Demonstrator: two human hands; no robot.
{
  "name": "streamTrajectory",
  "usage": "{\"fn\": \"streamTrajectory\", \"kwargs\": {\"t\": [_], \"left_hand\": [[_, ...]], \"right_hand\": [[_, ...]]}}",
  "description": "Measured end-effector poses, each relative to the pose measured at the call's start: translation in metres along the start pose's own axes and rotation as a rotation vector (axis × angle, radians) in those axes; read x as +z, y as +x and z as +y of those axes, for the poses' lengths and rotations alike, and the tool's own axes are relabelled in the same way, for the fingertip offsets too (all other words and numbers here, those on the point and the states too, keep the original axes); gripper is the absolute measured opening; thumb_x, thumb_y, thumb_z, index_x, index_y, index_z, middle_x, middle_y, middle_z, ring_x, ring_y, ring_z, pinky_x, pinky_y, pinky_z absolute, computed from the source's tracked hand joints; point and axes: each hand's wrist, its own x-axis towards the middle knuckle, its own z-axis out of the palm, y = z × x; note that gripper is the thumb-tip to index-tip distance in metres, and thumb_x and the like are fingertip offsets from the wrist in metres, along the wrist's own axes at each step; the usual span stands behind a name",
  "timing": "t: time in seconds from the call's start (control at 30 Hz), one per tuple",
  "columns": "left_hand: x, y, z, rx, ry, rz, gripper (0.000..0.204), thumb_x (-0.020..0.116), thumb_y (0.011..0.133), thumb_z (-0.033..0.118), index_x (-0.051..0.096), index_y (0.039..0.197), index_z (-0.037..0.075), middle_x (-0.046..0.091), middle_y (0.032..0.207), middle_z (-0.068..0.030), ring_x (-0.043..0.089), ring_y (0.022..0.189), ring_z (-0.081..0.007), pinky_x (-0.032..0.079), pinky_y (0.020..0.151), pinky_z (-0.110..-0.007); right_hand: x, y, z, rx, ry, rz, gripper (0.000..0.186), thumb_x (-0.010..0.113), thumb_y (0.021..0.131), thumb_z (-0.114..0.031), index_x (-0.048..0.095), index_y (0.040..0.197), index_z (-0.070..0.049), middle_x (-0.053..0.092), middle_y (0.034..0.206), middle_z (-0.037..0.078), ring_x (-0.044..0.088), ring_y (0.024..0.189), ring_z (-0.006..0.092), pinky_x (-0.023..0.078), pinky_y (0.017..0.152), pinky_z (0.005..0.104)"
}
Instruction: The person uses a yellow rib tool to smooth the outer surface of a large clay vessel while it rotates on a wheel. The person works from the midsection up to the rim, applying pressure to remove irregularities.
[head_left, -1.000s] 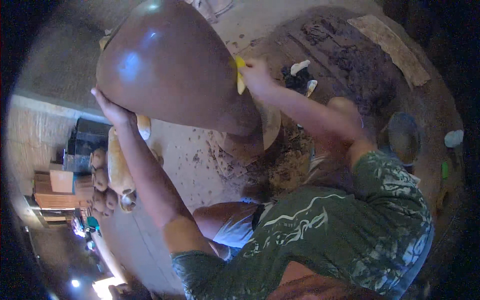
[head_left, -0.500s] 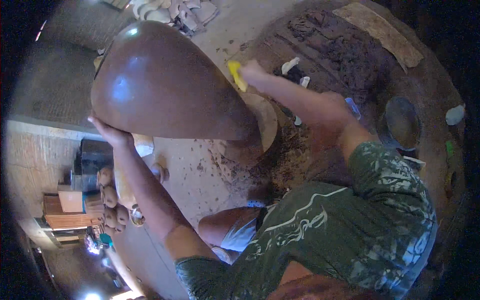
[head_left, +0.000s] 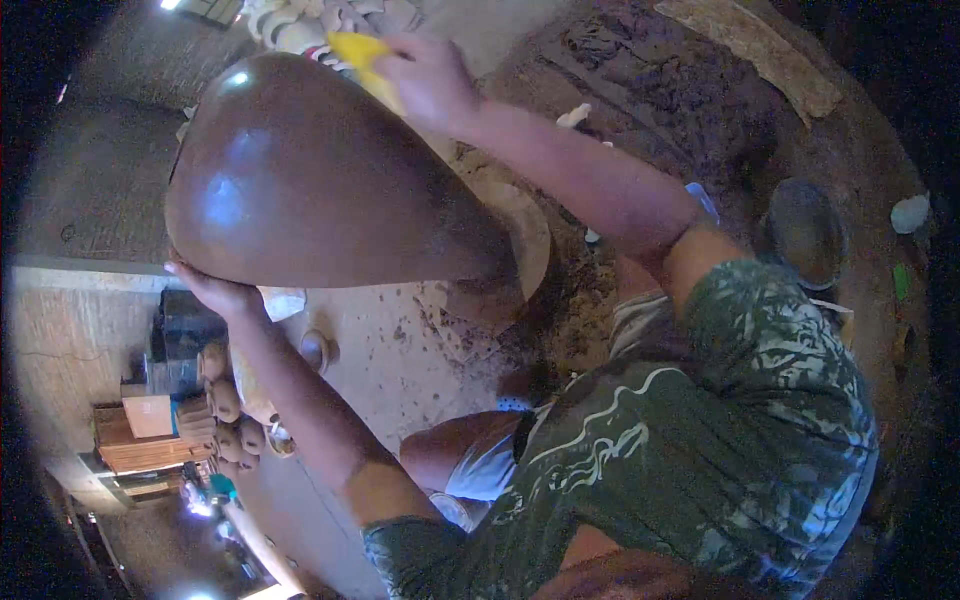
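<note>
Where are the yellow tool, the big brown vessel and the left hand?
Yellow tool (head_left: 357, 50): head view, on its blurred yellow body.
Big brown vessel (head_left: 320, 185): head view, middle of its shiny side.
Left hand (head_left: 217, 291): head view, middle of the hand.

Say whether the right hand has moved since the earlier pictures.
Yes: the right hand, holding the yellow tool, has moved up-left in view, farther from the round base, toward the wide end of the large brown pot.
</note>
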Motion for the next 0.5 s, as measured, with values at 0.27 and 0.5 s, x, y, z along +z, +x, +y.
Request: {"fn": "streamTrajectory", "kwargs": {"t": [0.27,0.5], "left_hand": [[0.029,-0.009,0.003,0.055,0.038,-0.015,0.070,0.022,0.109,0.059,0.041,0.151,0.006,0.046,0.152,-0.0167,0.044,0.141,-0.0328,0.036,0.118,-0.049],[0.048,-0.031,0.022,-0.037,0.083,0.095,0.085,0.024,0.106,0.067,0.032,0.157,0.000,0.036,0.162,-0.0197,0.035,0.149,-0.0352,0.027,0.122,-0.050]], "right_hand": [[0.017,-0.093,0.078,0.817,0.144,-0.069,0.025,0.061,0.094,-0.020,0.074,0.109,-0.004,0.073,0.094,0.012,0.068,0.083,0.0235,0.053,0.075,0.0399],[0.015,0.007,-0.068,-0.133,-0.124,-0.192,0.029,0.062,0.092,-0.024,0.070,0.106,0.000,0.070,0.089,0.018,0.069,0.082,0.0311,0.052,0.072,0.0447]]}}
